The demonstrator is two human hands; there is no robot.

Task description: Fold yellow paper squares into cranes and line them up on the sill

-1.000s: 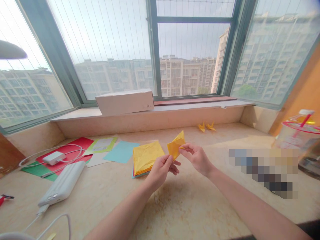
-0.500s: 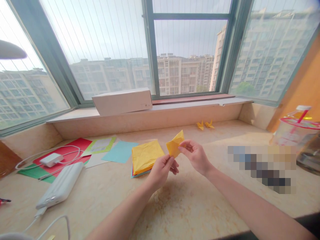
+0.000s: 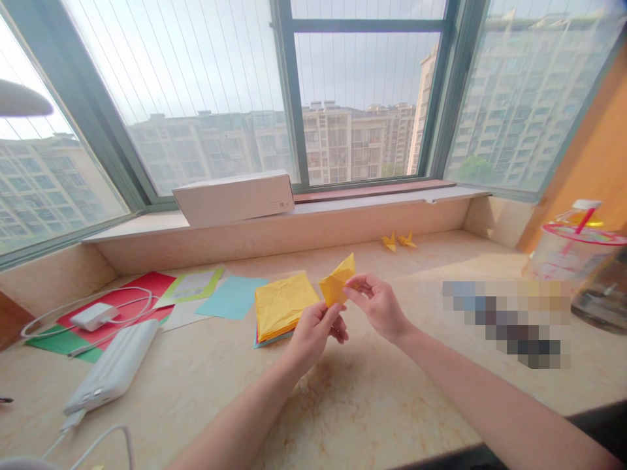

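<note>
Folded yellow paper (image 3: 336,281): held up, just right of the paper stack (image 3: 283,301). My left fingers (image 3: 331,315) pinch its bottom corner, my right fingers (image 3: 363,282) its right edge; layers gripped unclear. Likely light, thin, easily creased or torn; best held lightly by edges.

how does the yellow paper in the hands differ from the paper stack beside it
The folded paper is held up by the left hand and right hand; the paper stack lies on the counter. The folded paper is pointed, the paper stack squarish. The folded paper looks smaller than the paper stack. Both show yellow.
</note>
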